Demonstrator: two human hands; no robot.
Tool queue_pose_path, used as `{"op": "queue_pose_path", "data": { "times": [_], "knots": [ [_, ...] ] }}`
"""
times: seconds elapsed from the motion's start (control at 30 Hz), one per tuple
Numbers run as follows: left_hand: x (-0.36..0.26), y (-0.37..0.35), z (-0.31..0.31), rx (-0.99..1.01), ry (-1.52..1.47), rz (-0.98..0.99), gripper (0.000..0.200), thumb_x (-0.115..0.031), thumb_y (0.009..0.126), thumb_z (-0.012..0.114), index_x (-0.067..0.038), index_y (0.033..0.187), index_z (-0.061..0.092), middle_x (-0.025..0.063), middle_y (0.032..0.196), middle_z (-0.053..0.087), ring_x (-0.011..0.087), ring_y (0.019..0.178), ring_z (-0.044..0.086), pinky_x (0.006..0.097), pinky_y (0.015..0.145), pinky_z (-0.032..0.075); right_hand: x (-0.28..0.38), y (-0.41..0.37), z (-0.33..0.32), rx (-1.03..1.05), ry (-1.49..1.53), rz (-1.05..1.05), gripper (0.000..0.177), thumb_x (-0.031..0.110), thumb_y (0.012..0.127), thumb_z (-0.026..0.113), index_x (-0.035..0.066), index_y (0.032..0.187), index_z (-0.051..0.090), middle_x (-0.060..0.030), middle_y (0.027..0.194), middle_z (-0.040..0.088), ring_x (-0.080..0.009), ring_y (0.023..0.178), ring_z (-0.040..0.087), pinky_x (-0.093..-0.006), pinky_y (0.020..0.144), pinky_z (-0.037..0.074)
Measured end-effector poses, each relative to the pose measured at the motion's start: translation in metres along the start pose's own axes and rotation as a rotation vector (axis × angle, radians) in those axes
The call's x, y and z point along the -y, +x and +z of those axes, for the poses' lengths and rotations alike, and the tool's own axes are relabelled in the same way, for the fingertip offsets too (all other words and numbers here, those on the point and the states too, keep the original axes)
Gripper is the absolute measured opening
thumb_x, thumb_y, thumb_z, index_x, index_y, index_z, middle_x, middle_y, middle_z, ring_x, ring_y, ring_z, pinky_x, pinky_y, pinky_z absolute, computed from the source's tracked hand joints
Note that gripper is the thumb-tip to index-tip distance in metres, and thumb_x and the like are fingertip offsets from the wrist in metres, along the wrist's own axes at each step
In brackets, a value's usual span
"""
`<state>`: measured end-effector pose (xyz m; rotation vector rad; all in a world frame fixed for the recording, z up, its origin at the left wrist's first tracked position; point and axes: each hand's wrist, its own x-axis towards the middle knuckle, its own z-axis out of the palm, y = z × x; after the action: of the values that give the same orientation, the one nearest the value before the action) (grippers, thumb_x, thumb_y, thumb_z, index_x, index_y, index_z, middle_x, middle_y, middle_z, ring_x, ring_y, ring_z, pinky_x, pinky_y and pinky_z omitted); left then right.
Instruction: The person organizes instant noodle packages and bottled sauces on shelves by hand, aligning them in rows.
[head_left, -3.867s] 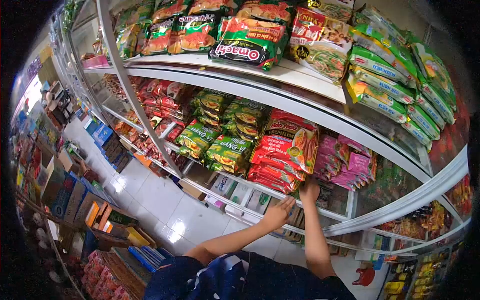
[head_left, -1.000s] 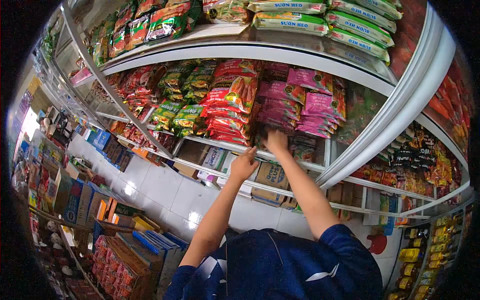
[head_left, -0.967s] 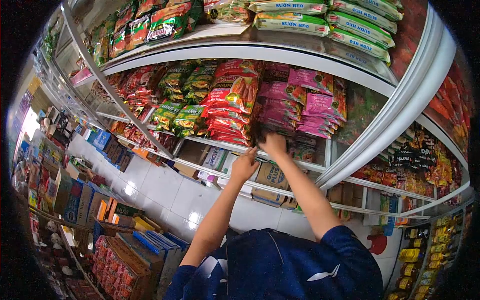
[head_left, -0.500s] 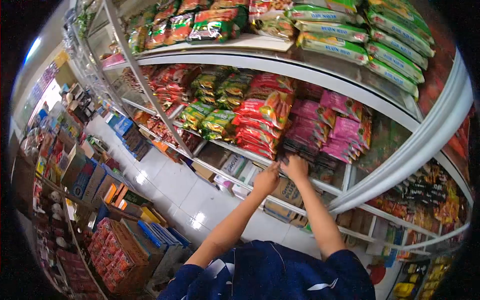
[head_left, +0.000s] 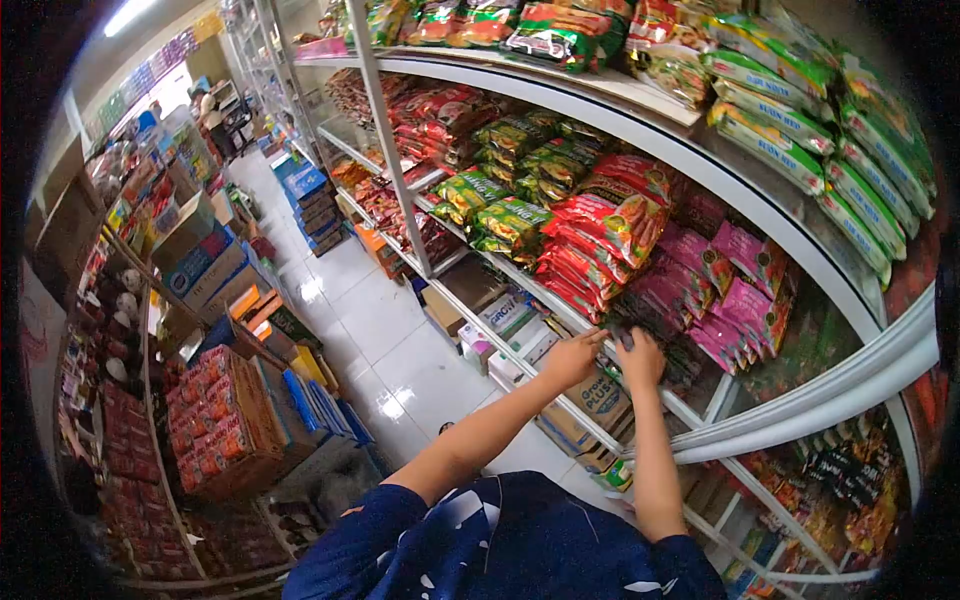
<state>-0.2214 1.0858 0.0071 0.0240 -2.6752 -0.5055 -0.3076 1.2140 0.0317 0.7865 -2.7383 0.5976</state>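
Both hands are at the front edge of the middle shelf [head_left: 570, 318], below a stack of red packets [head_left: 600, 235]. My left hand [head_left: 574, 360] has its fingers bent towards the shelf edge. Close beside it on the right, my right hand [head_left: 640, 358] has curled fingers at a small dark item [head_left: 627, 338], too small to name. Pink packets [head_left: 740, 325] lie to the right of my right hand. Green packets [head_left: 510, 225] sit left of the red stack.
A white shelf frame [head_left: 790, 420] curves round on the right. Green-and-white packets [head_left: 770, 140] are stacked above. Boxes [head_left: 590, 400] stand below the hands. Across the tiled aisle [head_left: 350, 325] are cartons [head_left: 225, 420]. A person [head_left: 212, 122] is at the far end.
The view has turned, so the shelves and both hands appear further right and more of the aisle shows. The hands remain at the shelf edge below the red packets.
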Motion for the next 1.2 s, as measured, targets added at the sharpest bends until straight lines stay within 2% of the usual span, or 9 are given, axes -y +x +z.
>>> {"op": "queue_pose_path", "data": {
  "times": [0.1, 0.17, 0.3, 0.47, 0.63, 0.8, 0.9, 0.93, 1.2],
  "knots": [
    [0.001, -0.002, 0.0, 0.001, 0.0, 0.008, 0.017, -0.011, 0.07, 0.05, -0.003, 0.083, 0.059, -0.002, 0.126, 0.046, 0.0154, 0.105, 0.052, 0.0333, 0.06, 0.052, -0.031, -0.008, -0.018, -0.007, -0.031, 0.056, 0.035, 0.032, 0.071, 0.061, 0.009, 0.097, 0.058, -0.0154, 0.087, 0.06, -0.0337, 0.077, 0.058, -0.0437, 0.063, 0.047],
    [-0.002, -0.003, 0.0, 0.049, 0.017, -0.042, 0.032, -0.008, 0.069, 0.053, -0.004, 0.101, 0.056, -0.0012, 0.124, 0.048, 0.0142, 0.108, 0.05, 0.0329, 0.061, 0.052, -0.053, 0.001, -0.021, -0.029, -0.035, 0.144, 0.036, 0.029, 0.073, 0.061, 0.008, 0.102, 0.057, -0.0147, 0.091, 0.061, -0.0321, 0.079, 0.059, -0.0429, 0.066, 0.048],
    [0.0, -0.007, 0.008, -0.063, -0.016, 0.013, 0.016, -0.01, 0.071, 0.049, -0.003, 0.083, 0.058, -0.0014, 0.125, 0.046, 0.0156, 0.106, 0.051, 0.0339, 0.063, 0.051, -0.015, 0.017, -0.014, -0.009, -0.17, 0.279, 0.042, 0.032, 0.074, 0.06, 0.008, 0.107, 0.055, -0.0147, 0.095, 0.06, -0.0313, 0.082, 0.059, -0.0423, 0.067, 0.048],
    [0.0, -0.007, 0.016, -0.095, -0.075, -0.005, 0.016, -0.008, 0.07, 0.049, -0.002, 0.082, 0.058, -0.0003, 0.124, 0.047, 0.0173, 0.109, 0.049, 0.0352, 0.065, 0.051, -0.009, 0.0, 0.0, -0.042, -0.126, 0.023, 0.041, 0.039, 0.072, 0.06, 0.009, 0.1, 0.057, -0.0146, 0.088, 0.061, -0.0325, 0.078, 0.058, -0.0437, 0.065, 0.047],
    [-0.005, -0.007, 0.004, -0.08, -0.061, -0.014, 0.017, -0.007, 0.068, 0.05, -0.002, 0.082, 0.058, 0.0004, 0.124, 0.047, 0.0179, 0.108, 0.05, 0.0363, 0.066, 0.051, -0.058, -0.02, -0.04, -0.095, -0.061, 0.408, 0.036, 0.034, 0.068, 0.06, 0.013, 0.097, 0.058, -0.0151, 0.084, 0.06, -0.0338, 0.074, 0.058, -0.0457, 0.061, 0.045],
    [-0.007, -0.001, 0.006, 0.057, -0.107, -0.121, 0.042, -0.006, 0.067, 0.05, -0.002, 0.109, 0.052, 0.0036, 0.125, 0.046, 0.0229, 0.111, 0.047, 0.0354, 0.077, 0.048, -0.005, -0.001, 0.007, -0.123, -0.015, 0.214, 0.04, 0.036, 0.067, 0.059, 0.007, 0.095, 0.058, -0.0155, 0.091, 0.06, -0.0338, 0.082, 0.058, -0.0439, 0.068, 0.046],
    [-0.001, -0.003, 0.015, 0.003, -0.157, -0.06, 0.042, -0.008, 0.066, 0.053, -0.002, 0.108, 0.053, 0.0037, 0.124, 0.047, 0.022, 0.114, 0.045, 0.0347, 0.08, 0.047, 0.032, -0.003, -0.003, 0.002, -0.015, 0.14, 0.041, 0.035, 0.066, 0.061, 0.006, 0.095, 0.058, -0.0147, 0.091, 0.06, -0.034, 0.079, 0.058, -0.043, 0.068, 0.046],
    [0.001, -0.003, 0.02, -0.1, -0.136, -0.024, 0.017, -0.01, 0.067, 0.055, -0.001, 0.08, 0.059, 0.0011, 0.124, 0.048, 0.0193, 0.113, 0.046, 0.0335, 0.075, 0.05, 0.02, -0.005, -0.004, -0.052, 0.007, 0.088, 0.038, 0.034, 0.067, 0.061, 0.008, 0.093, 0.058, -0.0139, 0.088, 0.06, -0.0337, 0.075, 0.058, -0.0431, 0.065, 0.047],
    [-0.003, -0.004, 0.011, -0.038, -0.13, -0.057, 0.02, -0.011, 0.067, 0.055, -0.004, 0.086, 0.059, 0.0004, 0.124, 0.047, 0.0188, 0.111, 0.047, 0.0341, 0.072, 0.05, -0.074, -0.037, -0.037, -0.283, -0.044, 0.319, 0.026, 0.028, 0.066, 0.061, 0.012, 0.086, 0.062, -0.0114, 0.092, 0.06, -0.0318, 0.074, 0.058, -0.042, 0.063, 0.047]
  ]
}}
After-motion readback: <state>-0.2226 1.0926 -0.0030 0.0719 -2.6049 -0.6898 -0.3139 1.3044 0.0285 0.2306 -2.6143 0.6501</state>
